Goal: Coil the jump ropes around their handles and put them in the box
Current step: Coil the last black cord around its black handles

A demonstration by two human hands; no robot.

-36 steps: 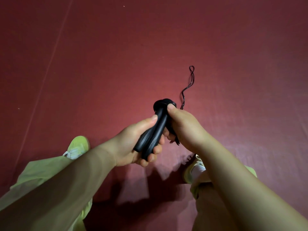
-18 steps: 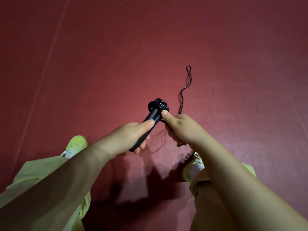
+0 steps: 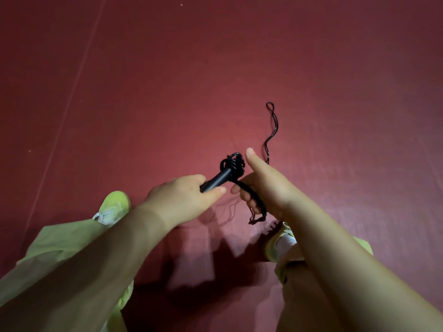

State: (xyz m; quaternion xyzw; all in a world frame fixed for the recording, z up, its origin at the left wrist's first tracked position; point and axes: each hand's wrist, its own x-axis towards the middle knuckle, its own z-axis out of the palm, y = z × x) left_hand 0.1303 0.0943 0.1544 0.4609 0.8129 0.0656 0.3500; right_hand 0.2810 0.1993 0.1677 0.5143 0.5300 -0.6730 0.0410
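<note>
Black jump rope point(image 3: 233, 165) coiled at handle top, held above red floor point(image 3: 167, 92). L hand point(image 3: 182, 197) fingers grip handle point(image 3: 215, 180); R hand point(image 3: 266, 188) fingers curl round rope, thumb up.

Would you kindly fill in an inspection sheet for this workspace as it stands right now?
Surface: dark red floor, one faint seam line at left.
Job's things: black jump rope handle with rope coil wound around its far end; rope tail lies loose on the floor; box not seen.
Clutter: nothing seen.
Grips: left hand holds the handle; right hand holds a dark strand, thumb raised.
Cables: nothing seen besides the rope.
Surroundings: the person's lime-green trousers and shoes.
</note>
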